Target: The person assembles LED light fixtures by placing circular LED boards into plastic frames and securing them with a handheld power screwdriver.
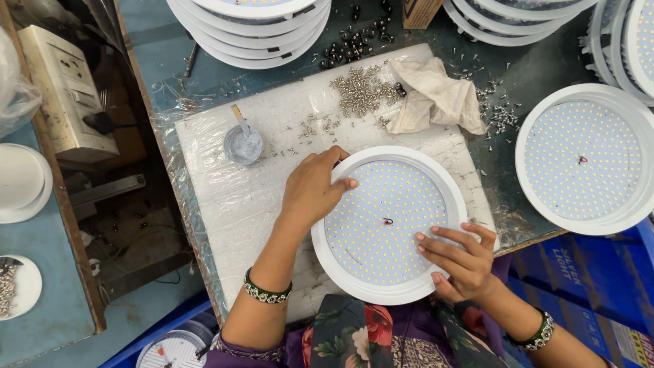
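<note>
Round white lamp housing [390, 225], its face a disc dotted with rows of small yellow LEDs, lies flat at the near right corner of a plastic-wrapped white foam pad [231, 197], with its near rim overhanging the pad's near edge toward the person. A short red and black wire stub [387, 221] pokes up at the middle of the disc. The left hand [315, 187] curls over the far left rim, fingertips touching the disc's edge, pressing rather than clasping. The right hand [462, 259] lies open on the near right part, fingers spread flat across the LEDs and rim. To seat the disc evenly, it seems best to keep pressure on opposite sides, as now, and to stay off the centre wires. Toward the pad's far edge lie a heap of small silver screws [359, 92] and a crumpled cream cloth [436, 99]; a little cup of grey paste [243, 144] stands toward its left edge. Another finished-looking lamp [586, 160] sits beyond the pad's right edge, and stacks of white housings [252, 27] line the bench's far edge.
</note>
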